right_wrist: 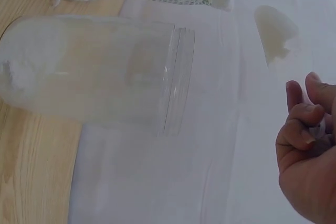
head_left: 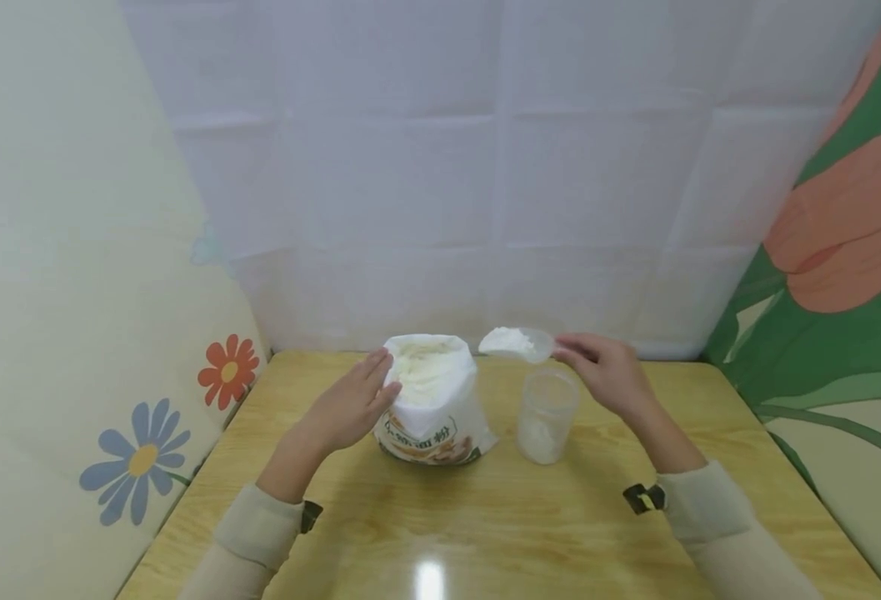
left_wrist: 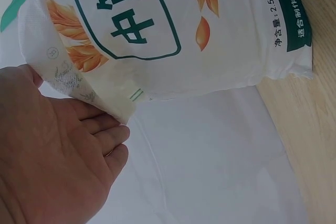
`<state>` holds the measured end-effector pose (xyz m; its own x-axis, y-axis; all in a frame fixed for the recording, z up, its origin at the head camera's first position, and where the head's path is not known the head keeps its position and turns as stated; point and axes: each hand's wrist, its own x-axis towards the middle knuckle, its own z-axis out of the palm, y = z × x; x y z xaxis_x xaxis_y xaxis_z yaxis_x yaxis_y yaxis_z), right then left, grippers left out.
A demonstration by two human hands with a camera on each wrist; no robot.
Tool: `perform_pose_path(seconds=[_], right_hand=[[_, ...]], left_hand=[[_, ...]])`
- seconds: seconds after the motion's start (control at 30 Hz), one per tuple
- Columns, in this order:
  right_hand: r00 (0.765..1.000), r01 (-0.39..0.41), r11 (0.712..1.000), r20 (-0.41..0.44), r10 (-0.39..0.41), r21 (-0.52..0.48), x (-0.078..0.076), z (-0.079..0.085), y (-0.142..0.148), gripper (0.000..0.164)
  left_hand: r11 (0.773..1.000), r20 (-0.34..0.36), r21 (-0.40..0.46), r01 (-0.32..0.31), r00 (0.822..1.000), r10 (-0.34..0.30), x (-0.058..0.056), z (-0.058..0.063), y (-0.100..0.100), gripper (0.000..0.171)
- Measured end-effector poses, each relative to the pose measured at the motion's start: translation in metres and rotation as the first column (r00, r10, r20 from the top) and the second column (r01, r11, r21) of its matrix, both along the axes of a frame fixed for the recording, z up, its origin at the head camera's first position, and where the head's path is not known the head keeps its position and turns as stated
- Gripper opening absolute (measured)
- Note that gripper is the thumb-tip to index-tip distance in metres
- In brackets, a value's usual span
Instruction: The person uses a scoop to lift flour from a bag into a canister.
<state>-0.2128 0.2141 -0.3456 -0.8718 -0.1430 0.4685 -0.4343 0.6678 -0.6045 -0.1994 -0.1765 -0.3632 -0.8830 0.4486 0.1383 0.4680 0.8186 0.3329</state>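
Note:
A white flour bag stands upright with its top folded open and pale flour inside. At its left rim is my left hand, the thumb near the front edge and the fingers along the side. In the left wrist view, the bag's folded edge covers part of the left hand's fingers. My right hand holds a clear scoop by its handle, heaped with white flour. The scoop is raised above and behind a clear open jar, which has some flour low inside.
All this is on a wood-grain table. A white sheet hangs behind its back edge. Painted walls stand at both sides, with flowers on the left and large tulips on the right.

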Motion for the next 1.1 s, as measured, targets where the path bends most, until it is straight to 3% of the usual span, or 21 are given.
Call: perform_pose_path(seconds=[0.4, 0.73, 1.1], right_hand=[[0.998, 0.052, 0.999, 0.037, -0.052, 0.015, 0.011, -0.003, 0.021, 0.034], [0.996, 0.087, 0.996, -0.005, -0.087, 0.03, 0.018, -0.009, 0.041, 0.03], [0.989, 0.133, 0.991, 0.065, -0.135, 0.031, 0.026, -0.014, 0.056, 0.037]], left_hand=[[1.0, 0.01, -0.002, 0.005, 1.0, -0.004, 0.001, 0.002, 0.0, 0.07], [1.0, 0.005, -0.002, 0.002, 1.0, -0.002, 0.001, 0.002, 0.0, 0.07], [1.0, 0.006, -0.002, -0.003, 1.0, 0.003, 0.0, 0.001, 0.0, 0.071]])
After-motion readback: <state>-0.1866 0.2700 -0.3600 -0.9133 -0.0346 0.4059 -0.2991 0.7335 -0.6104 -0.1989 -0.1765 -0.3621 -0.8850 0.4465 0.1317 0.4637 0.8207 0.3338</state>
